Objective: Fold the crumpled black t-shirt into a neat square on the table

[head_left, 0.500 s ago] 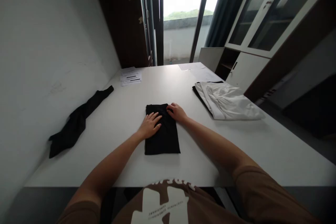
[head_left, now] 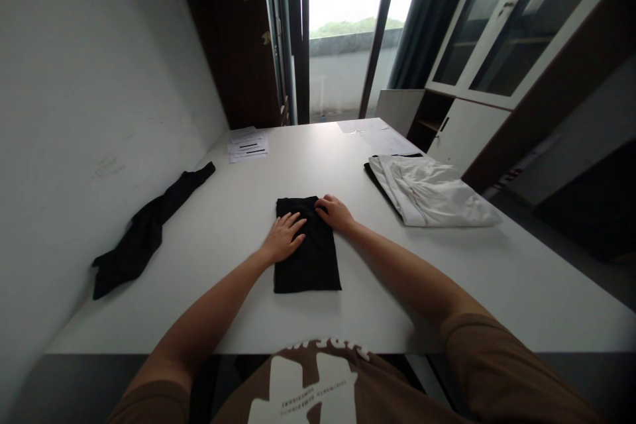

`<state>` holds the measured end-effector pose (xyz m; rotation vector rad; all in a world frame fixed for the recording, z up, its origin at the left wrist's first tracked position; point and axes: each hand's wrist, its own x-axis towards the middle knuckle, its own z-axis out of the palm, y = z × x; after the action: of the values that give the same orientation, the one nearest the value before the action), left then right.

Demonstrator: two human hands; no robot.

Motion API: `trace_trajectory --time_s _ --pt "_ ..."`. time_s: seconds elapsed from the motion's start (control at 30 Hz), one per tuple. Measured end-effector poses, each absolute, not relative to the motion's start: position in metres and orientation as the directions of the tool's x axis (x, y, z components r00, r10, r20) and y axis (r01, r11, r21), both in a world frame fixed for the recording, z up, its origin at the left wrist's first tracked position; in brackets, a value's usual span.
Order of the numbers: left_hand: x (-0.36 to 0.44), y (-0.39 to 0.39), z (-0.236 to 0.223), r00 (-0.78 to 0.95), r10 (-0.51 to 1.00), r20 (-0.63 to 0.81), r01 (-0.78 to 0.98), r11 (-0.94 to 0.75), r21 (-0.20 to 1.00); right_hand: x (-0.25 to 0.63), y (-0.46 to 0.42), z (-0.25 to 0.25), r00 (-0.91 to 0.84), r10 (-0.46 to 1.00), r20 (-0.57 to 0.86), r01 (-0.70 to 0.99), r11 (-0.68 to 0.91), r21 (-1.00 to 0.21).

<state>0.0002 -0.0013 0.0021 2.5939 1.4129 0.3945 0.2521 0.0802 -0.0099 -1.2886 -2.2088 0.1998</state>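
A folded black garment (head_left: 309, 265) lies as a neat rectangle on the white table in front of me; its kind cannot be told from the folds. Flat on its left part rests my left hand (head_left: 284, 237), fingers spread over the cloth. At the far right corner, my right hand (head_left: 334, 212) has its fingers curled in and closed on the garment's edge. The near half of the cloth shows uncovered.
To the left by the wall lies a long, crumpled black cloth (head_left: 144, 232). Folded white clothing (head_left: 437, 195) sits over a black piece (head_left: 382, 189) at the right. Papers (head_left: 248, 144) lie at the far left, a clear sheet (head_left: 380, 136) at the far right. Cabinets (head_left: 477, 126) stand beyond.
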Motion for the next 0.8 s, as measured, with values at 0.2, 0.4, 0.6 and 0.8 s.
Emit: trace_trajectory --time_s 0.2,0.4,0.6,0.8 --pt "0.0 -0.001 0.003 0.516 0.843 0.151 0.8 -0.538 0.266 0.252 0.081 -0.01 -0.375 0.842 0.388 0.76 0.519 -0.392" --pt "0.001 -0.001 0.001 0.521 0.84 0.151 0.802 -0.542 0.249 0.252 0.081 -0.01 -0.376 0.84 0.391 0.765 0.52 -0.38" --pt "-0.002 0.005 -0.001 0.436 0.888 0.146 0.859 -0.458 0.228 0.252 0.081 -0.012 -0.347 0.856 0.383 0.792 0.486 -0.368" --pt "-0.008 0.012 -0.006 0.393 0.909 0.142 0.88 -0.416 0.23 0.252 0.083 -0.014 -0.358 0.868 0.344 0.795 0.476 -0.376"
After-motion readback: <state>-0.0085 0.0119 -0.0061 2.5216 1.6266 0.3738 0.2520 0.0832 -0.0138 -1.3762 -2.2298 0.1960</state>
